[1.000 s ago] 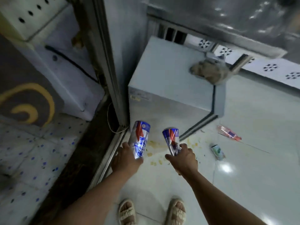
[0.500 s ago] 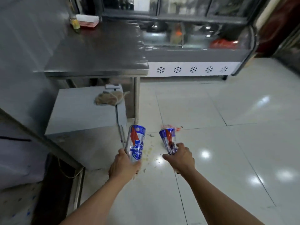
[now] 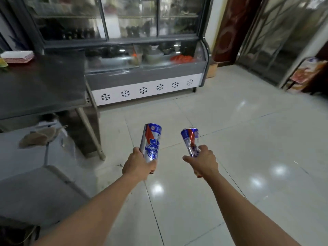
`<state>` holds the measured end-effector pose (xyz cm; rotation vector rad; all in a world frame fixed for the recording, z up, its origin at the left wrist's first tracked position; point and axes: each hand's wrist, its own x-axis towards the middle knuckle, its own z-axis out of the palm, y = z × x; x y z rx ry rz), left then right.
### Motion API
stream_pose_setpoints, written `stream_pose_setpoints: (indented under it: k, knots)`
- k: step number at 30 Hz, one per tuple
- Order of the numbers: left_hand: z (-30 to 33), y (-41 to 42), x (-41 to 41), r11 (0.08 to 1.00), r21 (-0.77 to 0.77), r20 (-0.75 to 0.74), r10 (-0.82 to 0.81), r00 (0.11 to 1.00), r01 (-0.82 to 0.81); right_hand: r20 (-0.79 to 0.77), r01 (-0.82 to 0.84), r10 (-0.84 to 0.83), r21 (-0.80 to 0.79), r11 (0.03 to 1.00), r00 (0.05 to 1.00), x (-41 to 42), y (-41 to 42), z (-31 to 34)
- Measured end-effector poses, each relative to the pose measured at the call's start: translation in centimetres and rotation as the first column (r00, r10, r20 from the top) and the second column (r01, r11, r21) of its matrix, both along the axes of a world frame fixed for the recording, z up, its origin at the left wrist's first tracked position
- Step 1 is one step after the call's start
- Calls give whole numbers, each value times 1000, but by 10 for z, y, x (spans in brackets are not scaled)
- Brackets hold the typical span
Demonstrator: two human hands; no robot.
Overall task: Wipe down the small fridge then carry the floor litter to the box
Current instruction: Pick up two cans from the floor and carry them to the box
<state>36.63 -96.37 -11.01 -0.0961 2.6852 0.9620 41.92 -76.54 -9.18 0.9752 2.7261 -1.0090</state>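
My left hand [image 3: 137, 165] grips the lower end of a tall blue, red and silver can [image 3: 151, 141], held upright above the floor. My right hand [image 3: 204, 162] holds a second can [image 3: 190, 141] of the same colours, crushed narrow at the grip and tilted left. The small grey fridge [image 3: 33, 167] stands low at the left, partly under a steel table, with a brown cloth [image 3: 36, 137] lying on its top. A cardboard box [image 3: 212, 70] sits on the floor at the far end of the display cooler.
A steel table [image 3: 40, 86] juts out at the left, one leg [image 3: 92, 135] slanting down near my left hand. A glass display cooler [image 3: 145, 68] fills the back wall. Glossy white tiles [image 3: 248, 139] stretch ahead and right. A printed stand [image 3: 307, 71] leans at the far right.
My view has lifted from the fridge and floor and turned right toward the cooler and the room. Both hands still hold their cans out in front. The wrappers on the floor have left view.
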Motion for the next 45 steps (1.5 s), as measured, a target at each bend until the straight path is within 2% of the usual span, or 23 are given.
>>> stream_pose_setpoints:
  k: [6,12,19,22,26,34,45]
  knots:
    - [21,103,-30,992,31,-64,-118,991,120,-46,96,-97,-26,995,994,-3,95,23]
    - [19,207,-91,972,127,-70,-192,979,200,-84,156,-157,-17,988,984,-46,202,37]
    - [27,372,-181,930,187,-61,-310,949,316,-77,266,-265,8,964,961,-108,357,55]
    - [39,443,-209,899,214,-82,-374,924,383,-120,332,-331,-13,943,936,-130,420,65]
    - [49,532,-246,878,204,-81,-427,901,434,-118,381,-380,-20,924,917,-160,499,70]
    - [53,709,-343,907,183,-98,-367,925,379,-165,384,-378,11,923,911,-246,689,74]
    - [66,887,-486,954,177,-130,-222,967,242,-137,219,-213,32,975,967,-422,886,88]
